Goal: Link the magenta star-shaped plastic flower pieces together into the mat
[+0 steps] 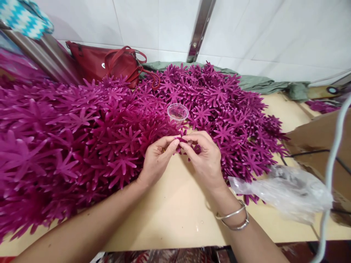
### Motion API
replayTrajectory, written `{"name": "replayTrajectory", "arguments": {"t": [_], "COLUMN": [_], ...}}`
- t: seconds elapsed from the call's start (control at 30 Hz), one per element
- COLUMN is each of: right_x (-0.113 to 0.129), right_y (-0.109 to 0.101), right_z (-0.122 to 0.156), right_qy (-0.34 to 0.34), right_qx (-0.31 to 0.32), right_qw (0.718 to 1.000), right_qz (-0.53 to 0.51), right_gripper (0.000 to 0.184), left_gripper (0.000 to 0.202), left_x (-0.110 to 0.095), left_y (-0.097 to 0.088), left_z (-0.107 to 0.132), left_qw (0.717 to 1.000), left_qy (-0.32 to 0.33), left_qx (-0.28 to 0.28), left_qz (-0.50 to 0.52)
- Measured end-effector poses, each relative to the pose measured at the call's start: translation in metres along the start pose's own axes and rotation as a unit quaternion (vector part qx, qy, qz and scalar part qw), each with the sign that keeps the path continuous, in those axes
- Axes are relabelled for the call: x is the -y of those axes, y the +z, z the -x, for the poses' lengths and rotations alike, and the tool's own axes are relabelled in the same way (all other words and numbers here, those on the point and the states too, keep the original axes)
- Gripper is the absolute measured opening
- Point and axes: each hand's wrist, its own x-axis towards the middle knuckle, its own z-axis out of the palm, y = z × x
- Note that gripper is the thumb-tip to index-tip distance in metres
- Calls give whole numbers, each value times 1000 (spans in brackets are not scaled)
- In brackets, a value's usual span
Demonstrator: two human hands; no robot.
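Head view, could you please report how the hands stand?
Left hand, right hand: both pinching small purple piece. Clear cup just beyond; purple flower heaps both sides.

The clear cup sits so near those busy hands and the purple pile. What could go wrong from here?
The clear cup stands just beyond the left hand and right hand, so a knuckle might tip it. The small purple piece is held only by the fingertips and could slip. The purple pile spreads close to the table's near edge at left, so pieces might fall off.
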Motion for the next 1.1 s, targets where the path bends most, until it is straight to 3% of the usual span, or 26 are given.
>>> {"name": "replayTrajectory", "arguments": {"t": [0.17,0.83,1.1], "right_x": [-1,1,-4], "right_y": [-2,-5,-3], "right_z": [-1,-2,-2], "right_qy": [-34,-38,17], "right_qx": [12,21,42], "right_qw": [999,998,999], "right_qz": [7,40,-24], "right_gripper": [9,10,7], "left_gripper": [17,18,19], "left_x": [0,-6,-3], "left_y": [1,-2,2], "left_z": [0,2,1], "left_qw": [1000,999,999], "left_qy": [21,8,17], "left_qx": [-19,1,-28], "left_qz": [-5,-45,-38]}}
